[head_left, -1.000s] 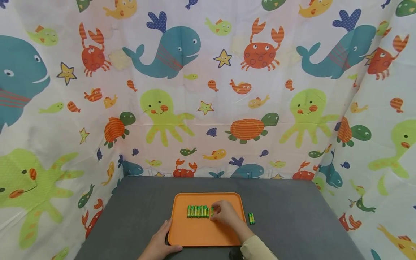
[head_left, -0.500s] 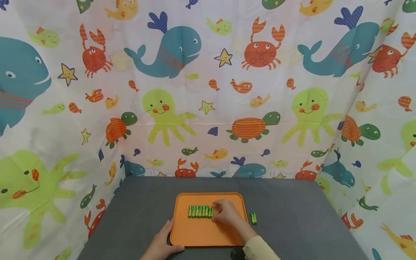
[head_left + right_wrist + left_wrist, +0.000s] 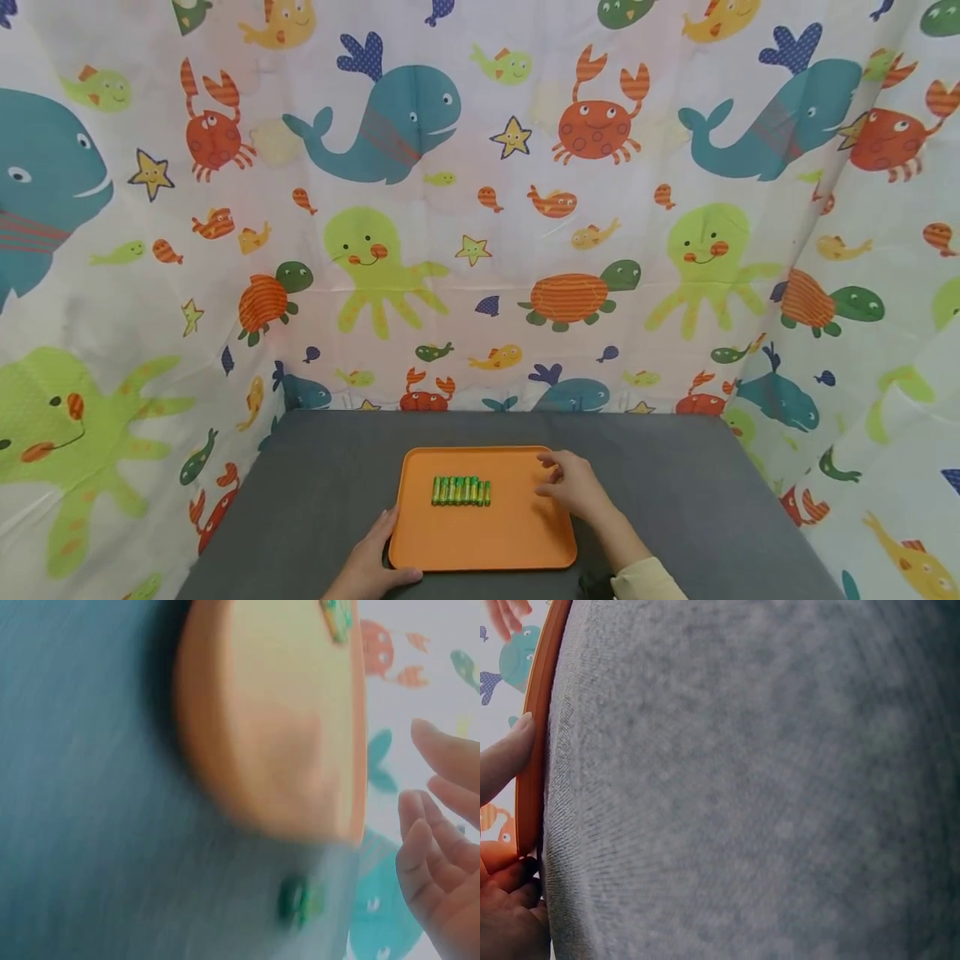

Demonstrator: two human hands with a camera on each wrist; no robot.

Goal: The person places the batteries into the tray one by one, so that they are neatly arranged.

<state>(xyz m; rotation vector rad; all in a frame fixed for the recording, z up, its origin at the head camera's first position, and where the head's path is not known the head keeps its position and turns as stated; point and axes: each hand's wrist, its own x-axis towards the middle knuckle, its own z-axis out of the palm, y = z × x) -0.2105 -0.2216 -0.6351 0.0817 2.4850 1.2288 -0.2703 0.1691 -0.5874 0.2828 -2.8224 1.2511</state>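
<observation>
An orange tray (image 3: 480,546) lies on the grey table, with my left hand (image 3: 371,557) gripping its near left corner, thumb at the front edge and fingers along the left side. In the left wrist view, the thumb (image 3: 514,750) presses the tray's rim (image 3: 536,742). A row of green and yellow batteries (image 3: 456,492) lies side by side in the tray, the last ones at the right shorter. My right hand (image 3: 576,485), fingers parted and holding nothing, is over the tray's right side. Blurred green batteries (image 3: 300,900) lie on the table outside the tray, hidden in the head view behind the right hand.
The grey table (image 3: 330,467) extends around the tray on all sides. A white curtain (image 3: 480,250) printed with sea animals stands behind the table and along both sides. A black object (image 3: 594,585) shows by the right wrist.
My right hand let go of a small battery at the right end of the row, then moved right toward the tray's right edge. The left hand keeps its place on the tray.
</observation>
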